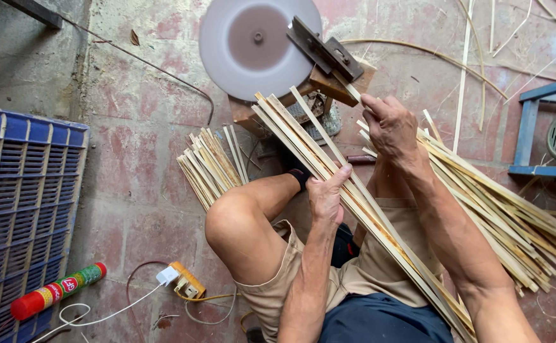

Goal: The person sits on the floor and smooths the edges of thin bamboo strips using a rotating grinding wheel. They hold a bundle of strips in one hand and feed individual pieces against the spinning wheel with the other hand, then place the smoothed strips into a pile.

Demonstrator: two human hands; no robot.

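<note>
A bundle of bamboo strips (pixel 329 168) is clamped across the lap by the left hand (pixel 326 198), while one strip (pixel 353 94) is pinched by the right hand (pixel 389 124) toward the spinning disc (pixel 252 44) at 11 o'clock; a shallow, steady feed is judged advisable.

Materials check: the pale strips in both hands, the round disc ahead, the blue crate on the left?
Long pale strips, held by left hand and right hand: probably split bamboo, bare, fibrous, yellowish. Round grey disc: smooth and blurred as if spinning, maybe abrasive or metal; unclear. Blue slatted crate: moulded plastic, going by its uniform lattice.
</note>
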